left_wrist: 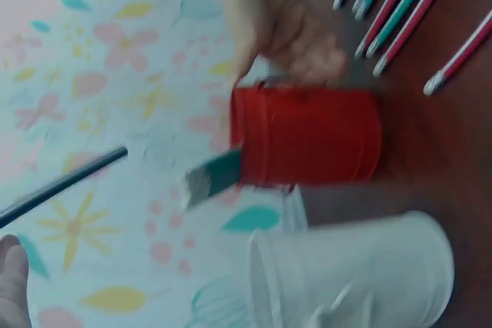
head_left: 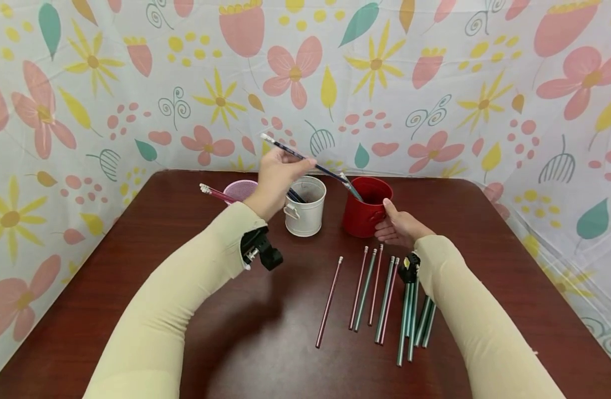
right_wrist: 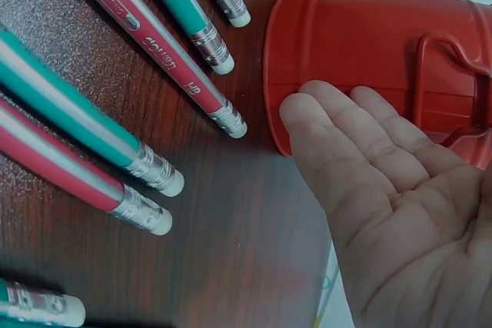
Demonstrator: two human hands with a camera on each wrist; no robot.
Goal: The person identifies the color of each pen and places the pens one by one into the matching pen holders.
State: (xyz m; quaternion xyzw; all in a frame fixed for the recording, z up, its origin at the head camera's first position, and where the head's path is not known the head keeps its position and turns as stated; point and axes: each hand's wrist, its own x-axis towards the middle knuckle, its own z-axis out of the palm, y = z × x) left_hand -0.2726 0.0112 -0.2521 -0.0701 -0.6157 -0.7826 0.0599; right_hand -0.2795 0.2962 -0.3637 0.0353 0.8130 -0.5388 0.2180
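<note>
My left hand (head_left: 280, 180) pinches a dark blue pencil (head_left: 293, 151) between thumb and fingers, above the white bucket (head_left: 305, 219). The pencil slants, its white eraser end up at the left and its other end toward the red bucket (head_left: 357, 219). My right hand (head_left: 400, 224) is at the red bucket's right side, thumb at the rim near the handle; in the right wrist view its fingers (right_wrist: 338, 136) lie nearly straight along the wall. Teal pencils (head_left: 352, 190) stick out of the red bucket, eraser ends up. Dark pencils (head_left: 295, 195) lean inside the white bucket.
A pink mesh cup (head_left: 240, 188) with red pencils (head_left: 215, 192) stands behind my left forearm. Several red pencils (head_left: 329, 302) and teal pencils (head_left: 365, 291) lie on the brown table (head_left: 265, 343), some partly under my right forearm. A flowered cloth (head_left: 295, 72) hangs behind the table.
</note>
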